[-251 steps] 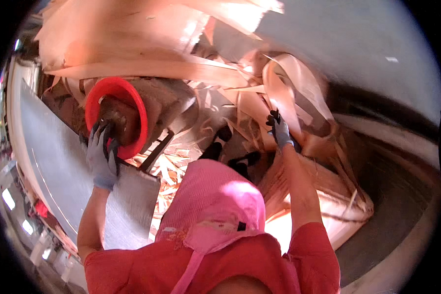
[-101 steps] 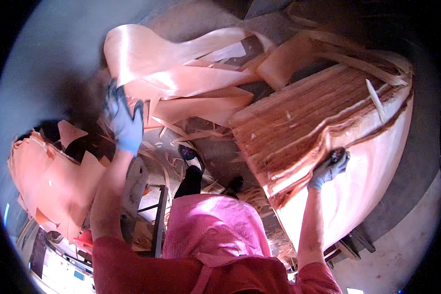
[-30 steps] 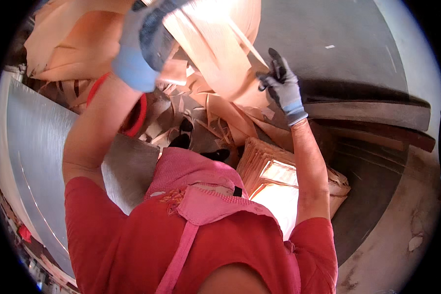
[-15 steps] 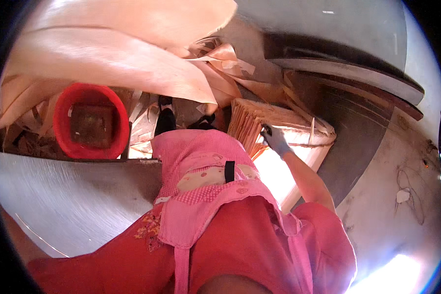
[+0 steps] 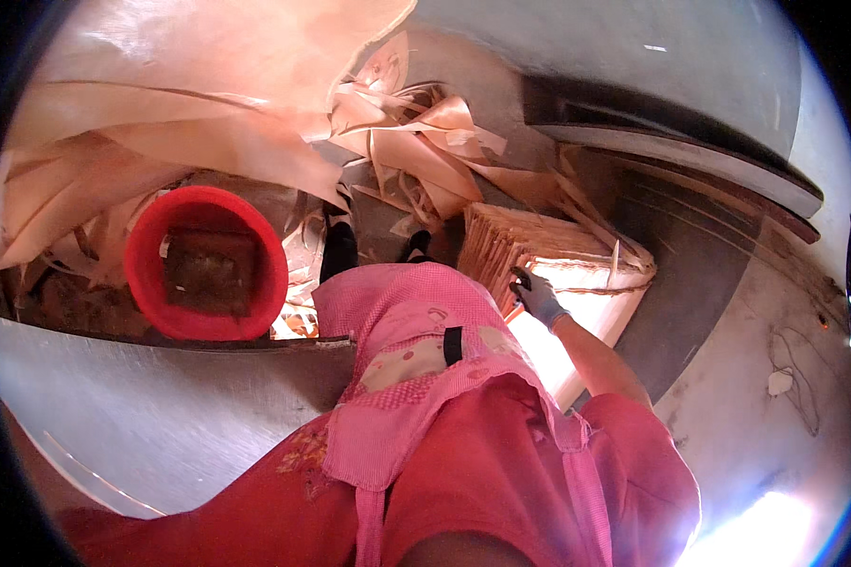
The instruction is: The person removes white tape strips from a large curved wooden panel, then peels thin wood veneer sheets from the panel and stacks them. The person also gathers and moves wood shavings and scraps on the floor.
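Note:
My right hand [image 5: 539, 297], in a grey glove with dark fingertips, is at the near left edge of a stack of thin wood veneer sheets [image 5: 586, 248]. Its fingers are curled in toward the stack's layered edge, and whatever is between them is too small to make out. Bright light washes out the stack's near side. My left arm, in a red sleeve [image 5: 255, 477], reaches toward the lower left rim, and the hand lies beyond the picture. Large, pale, curved veneer sheets [image 5: 208, 57] spread across the upper left.
A red bucket [image 5: 140, 274] with something dark inside stands left of my feet. Veneer scraps [image 5: 435, 142] litter the floor ahead. A smooth grey metal surface [image 5: 161, 397] lies at my left. Dark, long-edged boards [image 5: 671, 151] rest at the far right, and a thin cord [image 5: 804, 397] lies right.
The large veneer sheets have drawn back toward the upper left, baring more scraps. The bucket and stack sit lower and farther right in view. My right hand stays by the stack.

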{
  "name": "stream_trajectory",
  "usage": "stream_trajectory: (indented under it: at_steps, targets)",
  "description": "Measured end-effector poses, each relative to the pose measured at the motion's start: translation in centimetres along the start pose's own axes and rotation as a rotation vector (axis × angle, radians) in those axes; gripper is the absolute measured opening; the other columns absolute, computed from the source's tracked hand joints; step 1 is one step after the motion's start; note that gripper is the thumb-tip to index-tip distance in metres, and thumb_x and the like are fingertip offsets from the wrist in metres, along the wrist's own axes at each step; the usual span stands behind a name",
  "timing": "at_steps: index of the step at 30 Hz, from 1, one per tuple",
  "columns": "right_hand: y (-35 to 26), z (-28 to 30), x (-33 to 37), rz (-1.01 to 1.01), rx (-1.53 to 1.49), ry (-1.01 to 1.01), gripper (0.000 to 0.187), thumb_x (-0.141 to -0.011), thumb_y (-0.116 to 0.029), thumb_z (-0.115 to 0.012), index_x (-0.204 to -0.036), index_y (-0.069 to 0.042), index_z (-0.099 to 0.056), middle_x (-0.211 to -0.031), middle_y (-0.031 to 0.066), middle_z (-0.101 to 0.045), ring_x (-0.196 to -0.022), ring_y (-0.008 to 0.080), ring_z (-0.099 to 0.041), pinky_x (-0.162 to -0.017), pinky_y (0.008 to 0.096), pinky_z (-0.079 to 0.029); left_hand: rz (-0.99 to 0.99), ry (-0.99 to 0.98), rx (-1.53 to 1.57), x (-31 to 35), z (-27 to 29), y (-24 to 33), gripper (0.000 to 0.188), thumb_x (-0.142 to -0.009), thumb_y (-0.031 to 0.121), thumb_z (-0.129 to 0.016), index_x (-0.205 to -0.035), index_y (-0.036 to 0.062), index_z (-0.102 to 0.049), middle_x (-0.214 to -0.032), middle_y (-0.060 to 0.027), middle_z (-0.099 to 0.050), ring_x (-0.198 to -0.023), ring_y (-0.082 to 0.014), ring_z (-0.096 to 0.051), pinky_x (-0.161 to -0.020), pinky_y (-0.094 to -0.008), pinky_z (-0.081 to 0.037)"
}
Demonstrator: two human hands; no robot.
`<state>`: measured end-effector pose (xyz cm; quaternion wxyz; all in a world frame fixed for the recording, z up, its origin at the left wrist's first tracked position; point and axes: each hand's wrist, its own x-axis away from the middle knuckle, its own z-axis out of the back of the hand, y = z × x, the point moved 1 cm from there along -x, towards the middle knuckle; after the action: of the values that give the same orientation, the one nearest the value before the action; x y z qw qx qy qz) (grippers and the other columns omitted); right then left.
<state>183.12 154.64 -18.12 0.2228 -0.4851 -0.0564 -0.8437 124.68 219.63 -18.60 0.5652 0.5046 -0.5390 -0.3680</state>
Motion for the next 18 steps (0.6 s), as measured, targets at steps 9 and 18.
stream_trajectory:
  at_steps: [9, 18]
  targets:
    - [-0.9, -2.0, -1.3, 0.014, 0.046, -0.072, 0.042, -0.090, -0.019, -0.056, -0.131, -0.014, -0.050, -0.097, 0.0164, -0.067, -0.085, 0.0262, -0.066, -0.072, 0.0373, -0.052, 0.090, 0.167, -0.232, -4.6, 3.8, -1.4, 0.038, -0.088, 0.043, -0.056, -0.109, 0.0117, -0.060, -0.084, -0.0068, -0.061, -0.054, -0.0145, -0.047, -0.047, -0.0271, -0.034]
    - [2.0, -7.5, -8.6, 0.237, 0.068, 0.083, 0.043, -0.091, -0.020, -0.056, -0.133, -0.017, -0.046, -0.087, 0.0183, -0.065, -0.069, 0.0277, -0.063, -0.062, 0.0399, -0.050, 0.409, 0.286, -0.804, -4.3, 0.2, -3.6, 0.040, -0.088, 0.050, -0.056, -0.106, 0.0148, -0.061, -0.077, -0.0054, -0.060, -0.045, -0.0127, -0.044, -0.039, -0.0259, -0.030]
